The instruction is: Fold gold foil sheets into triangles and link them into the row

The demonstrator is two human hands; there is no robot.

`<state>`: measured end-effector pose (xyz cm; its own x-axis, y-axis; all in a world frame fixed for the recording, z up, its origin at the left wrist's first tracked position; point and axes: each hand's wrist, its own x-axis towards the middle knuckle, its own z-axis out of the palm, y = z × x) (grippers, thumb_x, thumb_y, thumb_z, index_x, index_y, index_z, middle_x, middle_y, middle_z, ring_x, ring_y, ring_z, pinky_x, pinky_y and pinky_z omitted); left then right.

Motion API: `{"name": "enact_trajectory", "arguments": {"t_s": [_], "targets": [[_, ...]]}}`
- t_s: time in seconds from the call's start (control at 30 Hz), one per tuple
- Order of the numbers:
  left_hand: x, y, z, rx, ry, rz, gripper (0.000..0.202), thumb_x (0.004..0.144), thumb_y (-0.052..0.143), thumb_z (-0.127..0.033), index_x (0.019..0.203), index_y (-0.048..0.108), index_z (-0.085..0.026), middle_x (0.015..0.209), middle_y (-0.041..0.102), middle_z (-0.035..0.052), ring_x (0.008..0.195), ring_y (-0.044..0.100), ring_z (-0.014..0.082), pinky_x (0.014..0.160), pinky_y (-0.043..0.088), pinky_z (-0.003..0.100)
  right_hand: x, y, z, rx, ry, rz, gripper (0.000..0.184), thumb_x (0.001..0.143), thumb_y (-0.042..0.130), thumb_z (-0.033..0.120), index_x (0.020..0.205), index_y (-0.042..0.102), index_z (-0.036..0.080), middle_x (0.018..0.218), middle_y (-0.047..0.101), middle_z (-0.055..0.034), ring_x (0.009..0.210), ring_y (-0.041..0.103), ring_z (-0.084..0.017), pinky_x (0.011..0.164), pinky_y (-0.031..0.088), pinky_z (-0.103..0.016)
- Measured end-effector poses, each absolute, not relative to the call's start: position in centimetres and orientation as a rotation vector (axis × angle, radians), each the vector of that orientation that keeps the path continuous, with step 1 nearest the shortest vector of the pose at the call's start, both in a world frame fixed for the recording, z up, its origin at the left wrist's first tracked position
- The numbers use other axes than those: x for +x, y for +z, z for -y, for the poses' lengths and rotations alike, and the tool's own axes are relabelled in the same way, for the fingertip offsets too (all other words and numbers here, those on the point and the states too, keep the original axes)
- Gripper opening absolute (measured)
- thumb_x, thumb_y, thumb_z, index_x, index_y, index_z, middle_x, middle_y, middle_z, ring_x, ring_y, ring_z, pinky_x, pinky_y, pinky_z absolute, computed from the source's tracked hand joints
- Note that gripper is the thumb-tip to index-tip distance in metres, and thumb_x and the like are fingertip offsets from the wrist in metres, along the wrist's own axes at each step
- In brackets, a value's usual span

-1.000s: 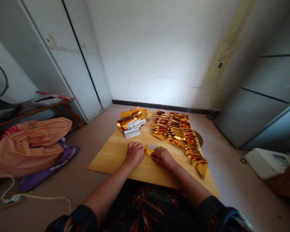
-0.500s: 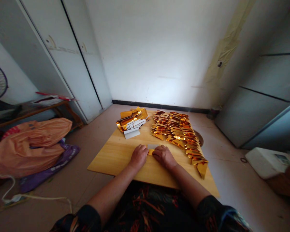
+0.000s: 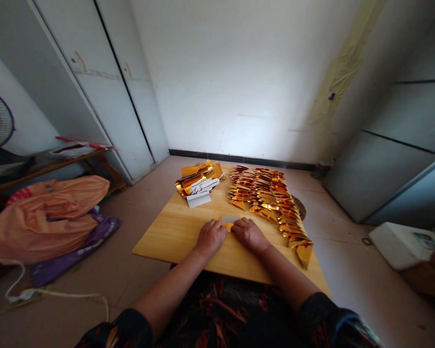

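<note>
My left hand (image 3: 211, 236) and my right hand (image 3: 251, 235) both rest low over a wooden board (image 3: 166, 234). Between them lies a small sheet of gold foil paper (image 3: 229, 226), part of it showing a pale grey-white side. Curled fingers of each hand grip one end of this sheet; the fingertips are partly hidden. Right of my right hand, several rows of folded gold paper pieces (image 3: 268, 193) overlap along the board's far right side. At the board's far left, a loose pile of gold foil sheets (image 3: 199, 174) lies with folded white papers (image 3: 205, 185).
A white wall (image 3: 232, 87) stands beyond the board, with a grey cabinet (image 3: 105, 96) at left. An orange bag (image 3: 47, 212) and a purple bag (image 3: 79, 246) lie on the left floor near a white cable (image 3: 72, 294). A white box (image 3: 398, 244) is at right.
The pale part of the sheet shows more between my hands, and my fingers have shifted slightly on it. The whole view has moved a little; the piles look the same.
</note>
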<state>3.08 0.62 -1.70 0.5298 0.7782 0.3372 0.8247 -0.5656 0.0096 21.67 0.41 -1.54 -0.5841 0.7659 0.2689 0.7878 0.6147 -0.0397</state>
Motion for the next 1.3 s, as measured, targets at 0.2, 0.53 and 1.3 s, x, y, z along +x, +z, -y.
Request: {"name": "enact_trajectory", "arguments": {"t_s": [0.2,0.53,1.3], "targets": [[3.5,-1.0,-0.3,-2.609,-0.378,1.443,0.020,0.089,0.051,-0.031,0.082,0.065,-0.018,0.082,0.061,0.0077,0.084,0.054,0.0215,0.071,0.041,0.032,21.8,-1.4,-0.8,-1.267,-0.103,2.640,0.020,0.094,0.044,0.020,0.086,0.063,0.020,0.088,0.061,-0.0063,0.083,0.048,-0.018,0.072,0.034,-0.029],[3.7,-1.1,0.3,-2.600,-0.284,1.486,0.021,0.089,0.046,-0.017,0.088,0.067,-0.019,0.084,0.065,0.0084,0.083,0.056,0.0221,0.074,0.039,0.033,22.1,-1.8,-0.8,-1.279,0.049,2.477,0.015,0.092,0.049,0.023,0.089,0.063,0.019,0.091,0.062,-0.0060,0.087,0.050,-0.017,0.075,0.033,-0.028],[1.2,-1.2,0.7,-2.751,-0.403,1.296,0.020,0.089,0.049,-0.022,0.097,0.067,-0.024,0.108,0.062,0.0086,0.097,0.055,0.0211,0.083,0.040,0.035,21.3,-1.7,-1.4,-1.420,0.145,2.400,0.014,0.091,0.050,0.023,0.082,0.060,0.017,0.089,0.060,-0.0053,0.084,0.050,-0.016,0.074,0.032,-0.028]]}}
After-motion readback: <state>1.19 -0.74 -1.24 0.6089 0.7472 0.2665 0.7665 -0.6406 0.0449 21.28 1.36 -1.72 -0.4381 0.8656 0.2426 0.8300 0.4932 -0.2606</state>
